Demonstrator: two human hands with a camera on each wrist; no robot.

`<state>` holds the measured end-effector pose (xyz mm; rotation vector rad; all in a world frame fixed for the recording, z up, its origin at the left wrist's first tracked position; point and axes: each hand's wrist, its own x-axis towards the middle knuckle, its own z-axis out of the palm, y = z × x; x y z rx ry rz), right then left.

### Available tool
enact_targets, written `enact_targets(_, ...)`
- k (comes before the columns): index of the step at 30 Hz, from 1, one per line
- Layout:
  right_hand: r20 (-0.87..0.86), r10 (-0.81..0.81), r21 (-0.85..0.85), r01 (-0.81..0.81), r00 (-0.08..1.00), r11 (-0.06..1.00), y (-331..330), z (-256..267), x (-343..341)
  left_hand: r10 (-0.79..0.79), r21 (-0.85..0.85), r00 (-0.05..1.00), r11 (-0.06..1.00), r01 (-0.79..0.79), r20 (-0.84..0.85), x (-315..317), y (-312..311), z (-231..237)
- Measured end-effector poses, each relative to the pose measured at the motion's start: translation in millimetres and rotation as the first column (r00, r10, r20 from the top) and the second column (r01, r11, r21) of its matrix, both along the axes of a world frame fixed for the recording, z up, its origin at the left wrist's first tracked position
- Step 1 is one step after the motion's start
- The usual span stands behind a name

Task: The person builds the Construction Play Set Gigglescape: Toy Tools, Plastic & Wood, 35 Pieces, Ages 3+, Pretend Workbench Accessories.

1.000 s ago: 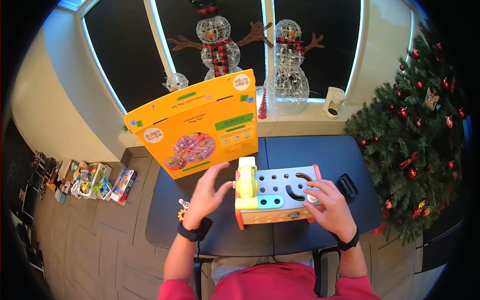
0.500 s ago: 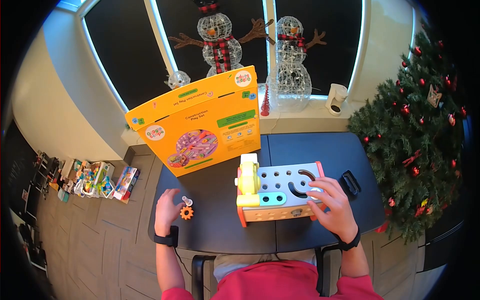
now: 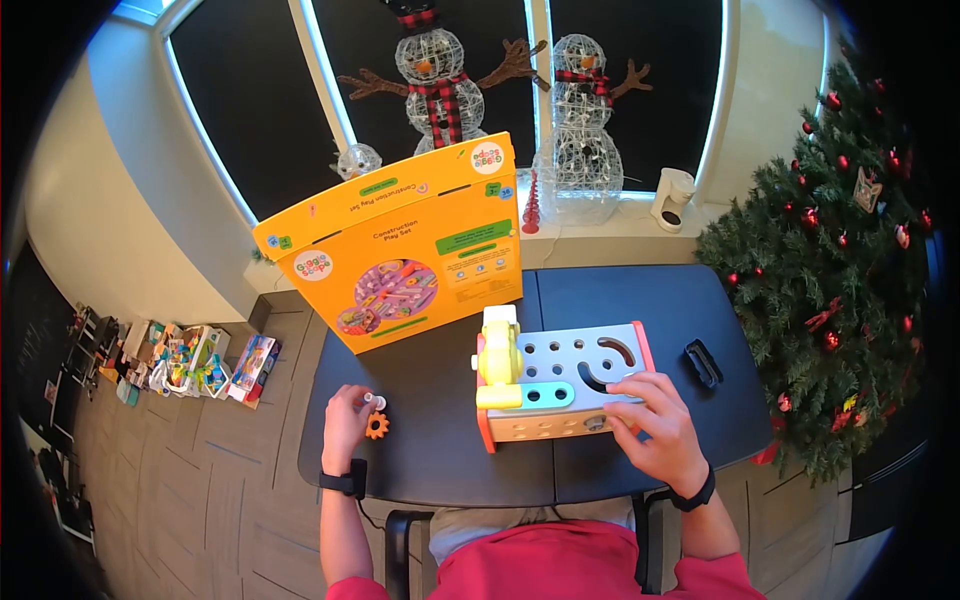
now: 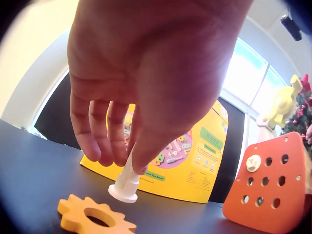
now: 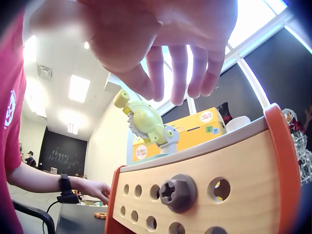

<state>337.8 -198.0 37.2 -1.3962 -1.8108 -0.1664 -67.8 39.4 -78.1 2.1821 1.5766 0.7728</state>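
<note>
At the table's left, my left hand [image 3: 345,425] pinches a white toy bolt [image 4: 126,184] between thumb and fingertips, its flanged end pointing down. Beside the bolt lies an orange toy gear [image 3: 377,426] on the table. My right hand [image 3: 658,430] is over the front right corner of the toy workbench [image 3: 560,425], fingers loosely bent and holding nothing. In the right wrist view a white round piece [image 5: 237,123] sits on the bench top beyond those fingers. A grey toy bolt [image 5: 178,193] sticks out of the bench's wooden front, and a yellow toy saw [image 3: 498,360] stands at its left end.
The yellow play set box [image 3: 400,250] stands at the back left of the dark table [image 3: 420,460]. A black holder-like object [image 3: 703,364] lies right of the bench. A decorated tree [image 3: 830,270] is beyond the table's right edge.
My left hand has moved from beside the saw to the table's left and now pinches the white toy bolt. The right hand has shifted slightly toward the bench's front.
</note>
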Motion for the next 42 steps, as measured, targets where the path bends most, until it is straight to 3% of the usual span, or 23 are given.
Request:
enact_targets(4,0.020,0.032,0.033,-0.033,0.999,0.999,1,-2,-5,-0.029,0.037,0.994,0.999,0.025,0.106,6,-19,24)
enact_targets(6,0.014,0.055,0.034,-0.056,0.998,0.998,0,-2,-8,-0.105,0.046,0.957,0.994,0.096,0.271,9,-29,37)
enact_targets(8,0.009,0.080,0.034,-0.080,0.997,0.996,0,-2,-11,-0.129,0.012,0.939,0.991,0.132,0.318,11,-40,53)
enact_targets(10,-0.071,0.165,-0.011,-0.166,0.984,0.986,0,0,-16,-0.150,-0.023,0.918,0.985,0.170,0.366,15,-52,69)
enact_targets(12,-0.106,0.203,-0.018,-0.206,0.973,0.978,1,0,-22,-0.235,-0.130,0.797,0.923,0.363,0.556,21,-65,83)
enact_targets(13,-0.142,0.239,-0.023,-0.245,0.960,0.969,1,0,-26,-0.234,-0.132,0.798,0.922,0.363,0.555,25,-72,89)
enact_targets(15,-0.178,0.266,-0.059,-0.280,0.947,0.958,2,1,-33,-0.321,-0.139,0.653,0.823,0.551,0.686,35,-82,96)
enact_targets(17,-0.198,0.338,-0.087,-0.360,0.920,0.929,5,3,-40,-0.407,-0.122,0.576,0.734,0.668,0.709,44,-87,99)
enact_targets(22,-0.235,0.478,-0.161,-0.519,0.846,0.840,12,4,-53,-0.437,-0.171,0.448,0.540,0.824,0.780,78,-99,101)
enact_targets(26,-0.381,0.517,-0.268,-0.627,0.767,0.732,12,0,-57,-0.473,-0.209,0.429,0.449,0.869,0.769,99,-102,93)
enact_targets(30,-0.478,0.454,-0.314,-0.629,0.752,0.712,10,-8,-56,-0.470,-0.209,0.407,0.417,0.884,0.783,112,-105,86)
enact_targets(37,-0.479,0.504,-0.269,-0.666,0.719,0.696,14,-15,-52,-0.575,-0.146,0.402,0.438,0.887,0.712,118,-103,88)
enact_targets(39,-0.478,0.502,-0.257,-0.662,0.721,0.705,13,-16,-51,-0.636,-0.090,0.512,0.574,0.814,0.577,116,-103,97)
enact_targets(42,-0.471,0.478,-0.267,-0.636,0.741,0.724,10,-14,-48,-0.590,-0.046,0.651,0.723,0.689,0.477,93,-92,109)
